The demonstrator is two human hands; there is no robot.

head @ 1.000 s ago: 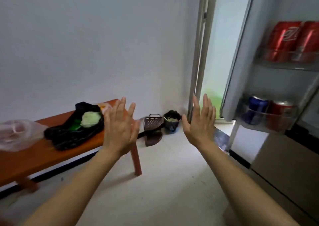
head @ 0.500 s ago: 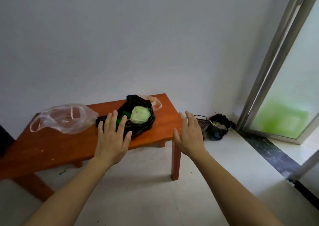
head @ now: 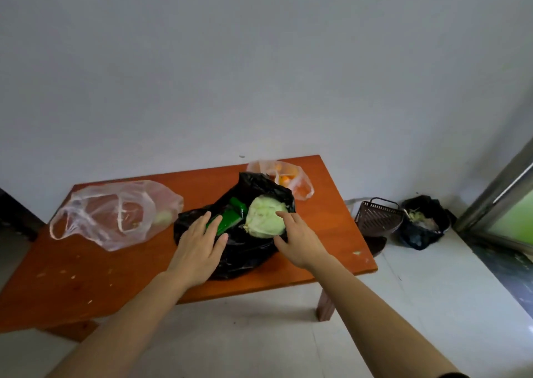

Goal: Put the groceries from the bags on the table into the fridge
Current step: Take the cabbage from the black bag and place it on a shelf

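A plain room in a home. Low orange wooden worktop (head: pixel 86 276) against a bare white wall (head: pixel 259 60), shopping bags (head: pixel 115 213) of groceries on it. Pale tiled floor (head: pixel 432 291); at 3 o'clock a brown plastic basket (head: pixel 377 219), a lined bin (head: pixel 424 224), a sliding glass door (head: pixel 507 204).

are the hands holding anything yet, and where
Nothing is held yet. The right hand touches the right side of the cabbage; the left hand lies open over the black bag by the green packet.
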